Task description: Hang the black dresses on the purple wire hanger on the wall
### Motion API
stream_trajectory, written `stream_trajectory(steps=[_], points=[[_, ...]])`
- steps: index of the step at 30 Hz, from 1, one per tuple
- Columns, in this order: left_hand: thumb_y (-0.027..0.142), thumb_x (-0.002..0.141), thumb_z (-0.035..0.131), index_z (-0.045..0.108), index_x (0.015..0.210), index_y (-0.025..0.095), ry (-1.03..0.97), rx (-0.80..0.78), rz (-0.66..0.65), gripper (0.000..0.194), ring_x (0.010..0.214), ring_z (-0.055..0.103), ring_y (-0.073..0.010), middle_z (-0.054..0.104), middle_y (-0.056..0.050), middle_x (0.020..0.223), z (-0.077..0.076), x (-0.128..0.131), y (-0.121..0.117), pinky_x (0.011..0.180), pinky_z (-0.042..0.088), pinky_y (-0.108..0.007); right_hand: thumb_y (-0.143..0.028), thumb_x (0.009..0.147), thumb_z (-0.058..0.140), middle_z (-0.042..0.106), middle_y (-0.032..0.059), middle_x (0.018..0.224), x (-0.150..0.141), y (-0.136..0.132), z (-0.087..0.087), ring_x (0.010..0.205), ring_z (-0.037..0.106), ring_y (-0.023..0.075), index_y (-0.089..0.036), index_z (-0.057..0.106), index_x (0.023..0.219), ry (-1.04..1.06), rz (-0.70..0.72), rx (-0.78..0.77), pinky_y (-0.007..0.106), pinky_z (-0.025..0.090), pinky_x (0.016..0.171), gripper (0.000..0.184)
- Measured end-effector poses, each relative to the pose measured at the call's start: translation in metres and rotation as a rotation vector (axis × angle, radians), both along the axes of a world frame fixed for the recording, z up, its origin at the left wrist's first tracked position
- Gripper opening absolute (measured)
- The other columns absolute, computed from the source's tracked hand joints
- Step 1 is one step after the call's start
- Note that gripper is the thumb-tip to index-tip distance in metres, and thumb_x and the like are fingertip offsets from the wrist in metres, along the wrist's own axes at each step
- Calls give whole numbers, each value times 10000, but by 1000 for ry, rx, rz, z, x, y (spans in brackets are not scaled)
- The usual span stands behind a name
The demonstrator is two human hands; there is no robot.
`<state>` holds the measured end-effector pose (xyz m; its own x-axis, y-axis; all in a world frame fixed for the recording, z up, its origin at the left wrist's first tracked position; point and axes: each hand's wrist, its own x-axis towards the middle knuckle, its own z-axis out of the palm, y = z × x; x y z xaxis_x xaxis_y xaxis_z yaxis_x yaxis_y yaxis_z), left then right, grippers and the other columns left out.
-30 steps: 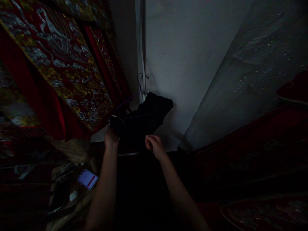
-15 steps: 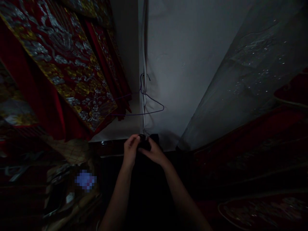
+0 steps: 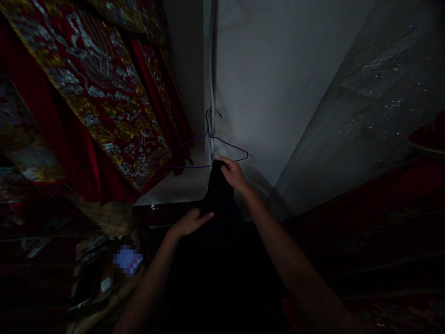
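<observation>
A black cloth point(image 3: 222, 199), its kind hard to tell in the dark, is drawn up to a narrow top in front of the wall. My right hand point(image 3: 232, 172) is closed on that top end, at the lower bar of a thin purple wire hanger point(image 3: 229, 142). Lower and to the left, my left hand point(image 3: 187, 223) has its thumb lying across the cloth, with the other fingers mostly hidden. The hanger hangs by its hook from a pale cord point(image 3: 212, 83) and carries nothing visible.
Red costumes with gold and silver embroidery point(image 3: 93, 93) hang at the left. Sheer plastic sheeting point(image 3: 375, 106) covers the right wall, above more red cloth point(image 3: 375, 195). Low on the left, a blurred blue item point(image 3: 127, 259) lies among clutter.
My right hand has risen to the hanger's lower bar, pulling the black cloth's end up. My left hand has moved down and left, apart from the right. The view has shifted slightly.
</observation>
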<state>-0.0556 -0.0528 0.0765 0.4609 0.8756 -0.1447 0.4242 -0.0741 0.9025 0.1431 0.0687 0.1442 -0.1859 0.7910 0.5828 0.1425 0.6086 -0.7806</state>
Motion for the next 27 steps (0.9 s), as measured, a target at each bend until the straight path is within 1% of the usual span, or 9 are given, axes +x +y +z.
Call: stream_trajectory(steps=[2,4,8,12,16,19,21,25,27], points=[[609,891,561,688,1205,166,45,128,-11,558,1092,675,-313,735,-88,1180,5,-2,5,997,510,-429,-220,750,455,720,48,1061,-3,27,-9,1034,624,204,-198,698,1043,-6,-95,-34,331,455,966,382],[551,904,562,679,1227,187,73,241,-14,501,1147,651,-304,711,-81,1247,9,-8,11,1038,478,-419,-215,756,436,734,49,972,-3,46,-22,963,635,207,-181,699,1010,-58,-152,-110,334,478,910,367],[486,879,566,733,1083,192,300,221,-9,395,1015,691,-299,763,-88,1091,8,-41,26,946,509,-402,-263,789,459,697,28,740,18,52,-37,771,613,206,-170,685,788,-129,-165,-142,311,473,763,244],[505,849,526,725,779,199,568,156,89,372,814,708,-307,764,-109,846,19,-88,43,801,526,-398,-296,833,490,697,25,753,51,32,-24,728,610,192,-180,705,799,-338,-163,-20,278,418,695,246],[465,873,470,706,883,208,511,484,227,349,1069,676,-311,734,-132,1134,59,-112,62,976,493,-423,-367,879,490,640,14,644,60,17,-4,628,572,171,-178,665,694,-461,-218,7,260,353,595,317],[406,837,518,682,835,188,419,748,280,272,1310,538,-332,600,-149,1392,94,-104,76,1126,392,-459,-409,879,501,546,-3,542,49,11,1,555,523,159,-184,581,592,-456,-237,-26,262,309,543,373],[350,803,566,675,896,175,308,832,249,226,1308,538,-321,593,-147,1394,111,-89,87,1128,394,-461,-397,886,482,565,-1,568,38,7,-1,583,542,167,-188,580,615,-417,-204,-24,262,339,552,356],[242,750,620,489,1381,161,59,842,146,650,1173,623,-260,690,-115,1228,126,-62,107,1086,433,-453,-319,902,423,695,36,808,31,-2,-10,793,634,207,-188,662,866,-301,-105,19,306,485,732,275],[272,789,609,473,1422,150,56,801,104,659,1148,636,-265,705,-114,1202,127,-58,113,1082,434,-464,-273,882,427,713,77,1001,43,-1,-12,950,648,230,-176,654,1070,-199,-193,56,357,497,886,310]])
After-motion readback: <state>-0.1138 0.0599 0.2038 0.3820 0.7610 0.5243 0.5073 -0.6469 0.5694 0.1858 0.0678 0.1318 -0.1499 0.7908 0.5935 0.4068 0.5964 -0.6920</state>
